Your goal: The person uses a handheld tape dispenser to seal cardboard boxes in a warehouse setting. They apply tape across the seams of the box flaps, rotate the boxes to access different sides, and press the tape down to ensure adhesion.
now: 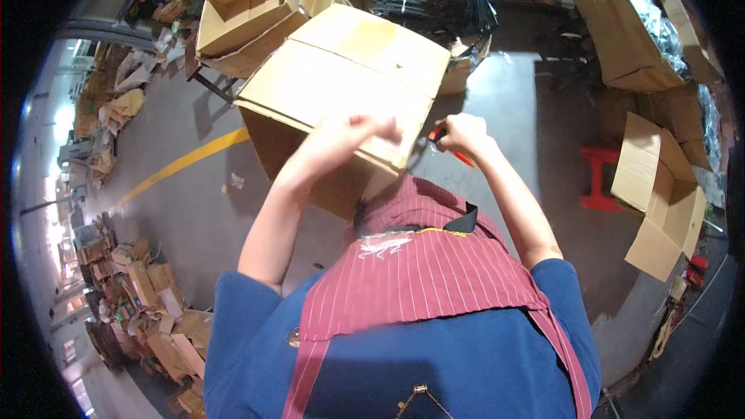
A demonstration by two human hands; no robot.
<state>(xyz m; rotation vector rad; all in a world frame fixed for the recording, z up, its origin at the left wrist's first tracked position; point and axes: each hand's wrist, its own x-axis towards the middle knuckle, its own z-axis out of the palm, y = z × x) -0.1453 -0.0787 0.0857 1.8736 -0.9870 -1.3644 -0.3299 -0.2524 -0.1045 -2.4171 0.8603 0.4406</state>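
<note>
A large closed cardboard box (341,70) stands in front of me, its pale top brightly lit. Over its near edge is my left hand (353,140), its fingers smeared by motion; whether they touch the cardboard I cannot make out. My right hand (466,136) is closed around scissors (464,159) with red-orange and dark handles, beside the box's near right corner. The dark blades point left toward that corner and are blurred.
An open carton (252,8) stands beyond the box at far left. Dark bundled parts (434,0) are piled behind. On the right are a red metal stand (601,178), an open carton (660,194) and a big carton (636,39) with plastic-wrapped contents. A yellow line (182,161) crosses the floor.
</note>
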